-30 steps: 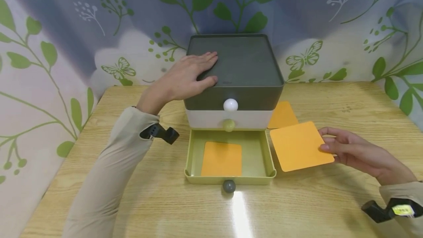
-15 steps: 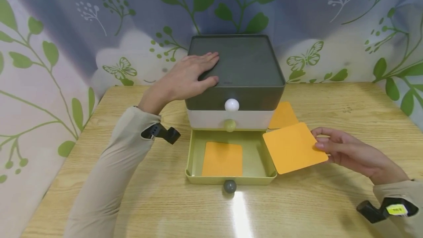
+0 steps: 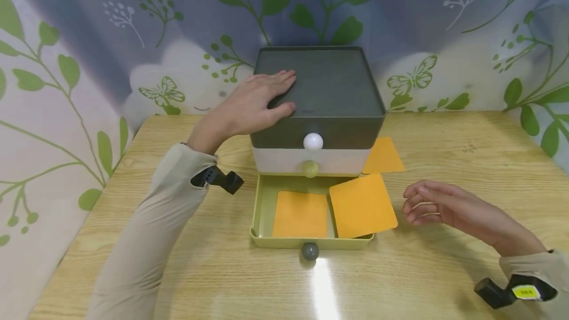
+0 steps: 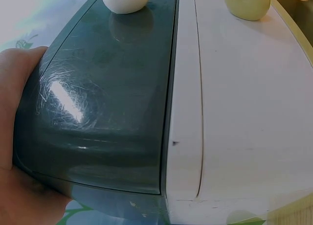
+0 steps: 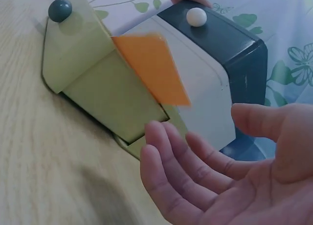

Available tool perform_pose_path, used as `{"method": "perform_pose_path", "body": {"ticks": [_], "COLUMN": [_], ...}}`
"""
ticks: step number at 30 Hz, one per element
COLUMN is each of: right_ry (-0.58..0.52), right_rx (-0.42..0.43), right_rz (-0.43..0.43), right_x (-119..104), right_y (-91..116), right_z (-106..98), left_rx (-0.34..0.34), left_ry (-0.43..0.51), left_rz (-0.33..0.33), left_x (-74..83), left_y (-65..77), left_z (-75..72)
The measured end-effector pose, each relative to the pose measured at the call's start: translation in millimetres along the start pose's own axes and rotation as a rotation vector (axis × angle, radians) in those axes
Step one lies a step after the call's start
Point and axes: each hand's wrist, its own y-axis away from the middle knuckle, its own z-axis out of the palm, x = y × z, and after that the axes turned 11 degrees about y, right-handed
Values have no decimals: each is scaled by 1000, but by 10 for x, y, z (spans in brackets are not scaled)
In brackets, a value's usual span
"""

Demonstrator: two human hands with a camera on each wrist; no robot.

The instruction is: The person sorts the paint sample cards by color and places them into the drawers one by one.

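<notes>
My left hand (image 3: 255, 102) rests flat on the dark grey top of a small drawer box (image 3: 324, 83), over its left front edge. The box's bottom drawer (image 3: 262, 211), yellow-green with a grey knob (image 3: 310, 251), is pulled out. One orange square card (image 3: 300, 215) lies inside it on the left. A second orange card (image 3: 362, 206) is tilted over the drawer's right wall, its right corner sticking out past it. My right hand (image 3: 458, 211) is just right of that card, holding nothing, its fingers loosely curved. The right wrist view shows its palm (image 5: 244, 195) and a gap between fingers and card.
A third orange card (image 3: 385, 156) lies on the wooden table (image 3: 467, 152) beside the box's right side. White (image 3: 313, 141) and green (image 3: 309, 168) knobs mark the upper drawers. A leaf-patterned curtain (image 3: 178, 28) hangs behind the box.
My right hand first carried the pinched orange card left to the drawer, then released it. The card now leans over the drawer's right wall. My left hand has stayed on the box.
</notes>
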Motion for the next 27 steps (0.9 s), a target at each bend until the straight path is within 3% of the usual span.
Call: {"method": "perform_pose_path", "body": {"ticks": [4, 11, 15, 21, 27], "right_ry": [-4, 135, 310, 658, 909], "right_rx": [-14, 56, 65, -17, 142], "right_rz": [20, 97, 66, -21, -4], "right_x": [28, 4, -43, -141, -225], "right_y": [2, -10, -78, -273, -270], "right_z": [-8, 29, 163, 381, 518], "left_rx": [0, 2, 3, 19, 11], "left_ry": [2, 1, 8, 10, 9], "left_rz": [5, 0, 5, 6, 1], "left_x": [-5, -10, -9, -27, -16], "left_y": [-2, 0, 1, 15, 4], "left_z": [5, 8, 5, 1, 8]}}
